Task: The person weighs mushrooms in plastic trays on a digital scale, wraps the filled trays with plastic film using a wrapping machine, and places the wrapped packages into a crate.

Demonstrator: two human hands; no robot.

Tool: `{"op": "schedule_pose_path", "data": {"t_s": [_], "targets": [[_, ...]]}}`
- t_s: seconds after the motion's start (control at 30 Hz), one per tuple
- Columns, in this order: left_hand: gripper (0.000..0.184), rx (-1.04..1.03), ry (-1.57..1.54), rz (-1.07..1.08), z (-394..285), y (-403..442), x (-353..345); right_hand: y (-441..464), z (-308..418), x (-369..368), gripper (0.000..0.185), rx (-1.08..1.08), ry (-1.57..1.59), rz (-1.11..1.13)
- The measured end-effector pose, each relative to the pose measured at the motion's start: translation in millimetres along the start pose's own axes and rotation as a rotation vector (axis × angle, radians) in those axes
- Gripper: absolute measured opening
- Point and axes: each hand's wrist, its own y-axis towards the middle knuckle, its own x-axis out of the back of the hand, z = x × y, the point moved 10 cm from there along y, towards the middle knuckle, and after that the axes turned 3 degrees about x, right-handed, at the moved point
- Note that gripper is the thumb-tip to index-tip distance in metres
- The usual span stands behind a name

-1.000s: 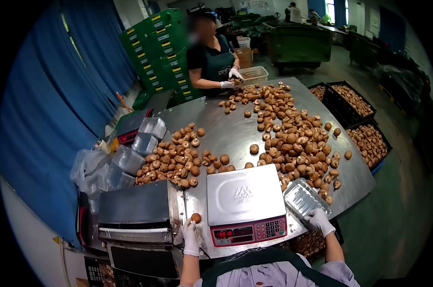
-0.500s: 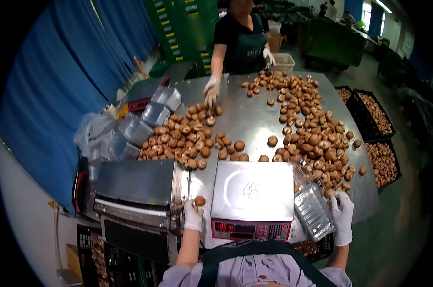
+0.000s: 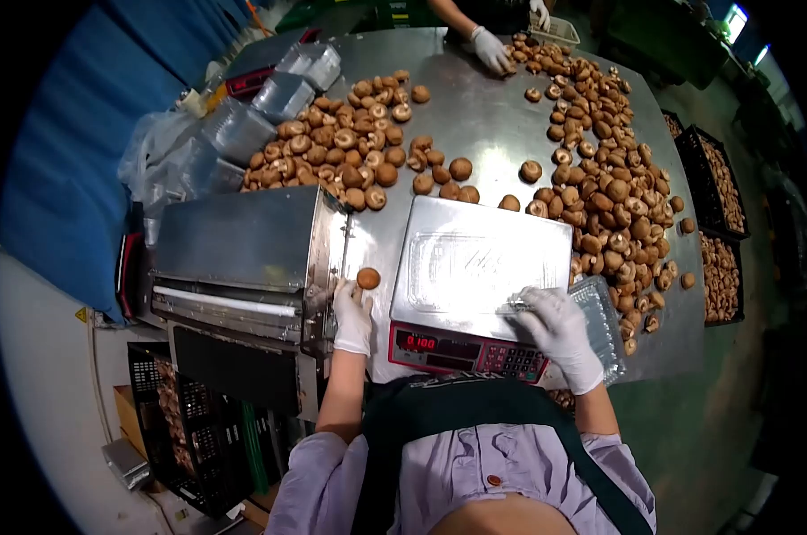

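Note:
My gloved left hand (image 3: 353,323) rests beside the sealing machine, with a brown mushroom (image 3: 368,278) between its thumb and fingertips. A clear plastic tray (image 3: 452,267) lies on the steel plate of the weighing scale (image 3: 475,218), hard to see in the glare. At its lower right corner, my gloved right hand (image 3: 555,330) has its fingers bent over the edge. Partly behind this hand, more clear plastic trays (image 3: 606,334) lie to the right of the scale. Red digits glow on the scale's display (image 3: 420,342).
Mushrooms lie in a left heap (image 3: 332,147) and a right heap (image 3: 622,192). Left stands a metal machine (image 3: 234,241), with clear boxes (image 3: 238,129) beyond. Across the steel table (image 3: 448,98), a co-worker's gloved hand (image 3: 492,51) touches mushrooms. Black crates (image 3: 720,183) stand right.
My view has tilted down. My right hand has moved left onto the scale, where a clear tray now lies. The co-worker's hand has shifted from the left heap to the right one.

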Motion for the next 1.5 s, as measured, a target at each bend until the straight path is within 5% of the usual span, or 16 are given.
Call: {"op": "schedule_pose_path", "data": {"t_s": [0.37, 0.5, 0.87, 1.0, 1.1, 1.17, 1.3, 1.5], "targets": [[0.054, 0.052, 0.178, -0.059, 0, -13, -3, -25, -57, 41, 0.016, -0.327, 0.134, -0.144], [0.063, 0.176, 0.053, 0.072, 11, 1, -16, -5, -79, 38, 0.018, -0.400, 0.184, -0.114], [0.072, 0.104, -0.540, 0.342, -16, 67, -128, 162, -163, -119, 0.061, -0.757, 0.758, 0.340], [0.069, 0.064, -0.528, 0.442, -27, 80, -159, 186, -211, -208, 0.096, -0.971, 0.838, 0.546], [0.069, 0.082, -0.630, 0.443, -26, 82, -165, 217, -218, -236, 0.098, -1.073, 0.997, 0.432], [0.068, 0.107, -0.670, 0.413, -22, 89, -167, 242, -210, -253, 0.095, -1.021, 1.035, 0.455], [0.072, 0.092, -0.766, 0.728, -37, 98, -193, 296, -184, -292, 0.089, -0.810, 1.124, 0.676], [0.088, 0.154, -0.899, 0.732, -51, 104, -218, 346, -131, -334, 0.068, -0.708, 1.438, 0.686]]}}
